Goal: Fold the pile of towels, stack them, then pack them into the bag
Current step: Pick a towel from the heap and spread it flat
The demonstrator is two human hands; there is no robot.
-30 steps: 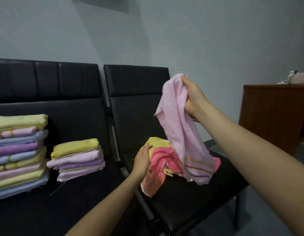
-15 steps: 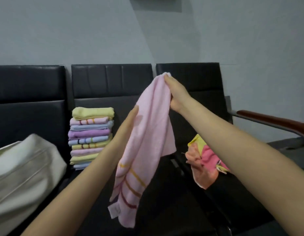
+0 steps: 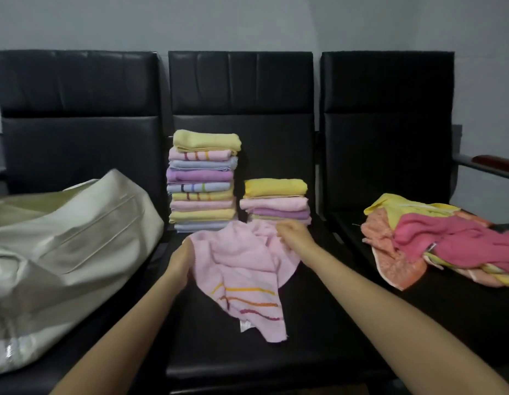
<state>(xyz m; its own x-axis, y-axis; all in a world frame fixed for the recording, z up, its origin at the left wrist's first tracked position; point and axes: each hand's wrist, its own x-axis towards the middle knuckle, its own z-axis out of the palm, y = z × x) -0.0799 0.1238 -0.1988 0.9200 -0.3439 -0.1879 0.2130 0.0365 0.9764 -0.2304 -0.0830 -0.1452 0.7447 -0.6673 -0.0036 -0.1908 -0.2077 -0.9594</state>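
A person's left hand [image 3: 180, 259] grips the left edge of a pink towel [image 3: 242, 269] lying crumpled on the middle seat [image 3: 313, 332] of a row of black chairs, while the right hand [image 3: 294, 233] pinches its far right corner. Behind the towel, toward the seat's back edge, stand a tall stack [image 3: 203, 181] and a short stack [image 3: 276, 199] of folded towels. A cream bag [image 3: 68, 243] lies on the left seat. A loose pile of towels [image 3: 438, 238] sits on the right seat.
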